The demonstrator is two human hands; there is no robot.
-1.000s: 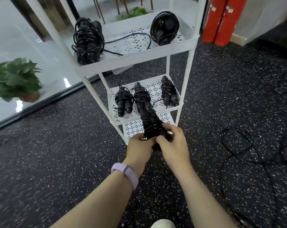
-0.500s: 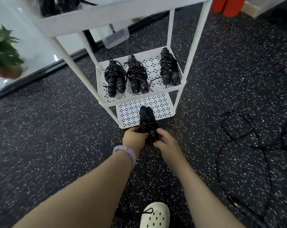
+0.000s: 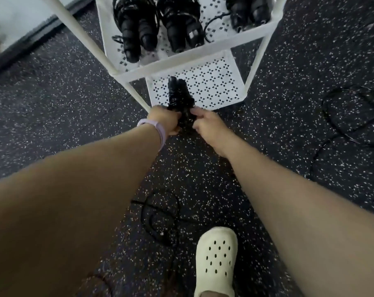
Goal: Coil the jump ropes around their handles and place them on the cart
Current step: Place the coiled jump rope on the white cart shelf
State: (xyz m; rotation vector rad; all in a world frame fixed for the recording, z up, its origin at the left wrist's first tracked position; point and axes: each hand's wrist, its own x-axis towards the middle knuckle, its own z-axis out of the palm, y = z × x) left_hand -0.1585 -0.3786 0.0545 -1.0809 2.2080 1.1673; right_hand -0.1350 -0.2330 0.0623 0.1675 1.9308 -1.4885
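Speckled floor (image 3: 288, 129); both hands grip coiled rope (image 3: 180, 99) over cart (image 3: 203, 58) bottom-shelf edge.

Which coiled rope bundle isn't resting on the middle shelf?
The bundle gripped by the left hand and right hand, its far end over the bottom shelf. The other three lie on the middle shelf.

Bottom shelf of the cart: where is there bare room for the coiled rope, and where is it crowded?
The bottom shelf is bare right of the held coiled jump rope, out to the right post. The middle shelf is crowded: three coiled ropes fill it, leaving narrow gaps.
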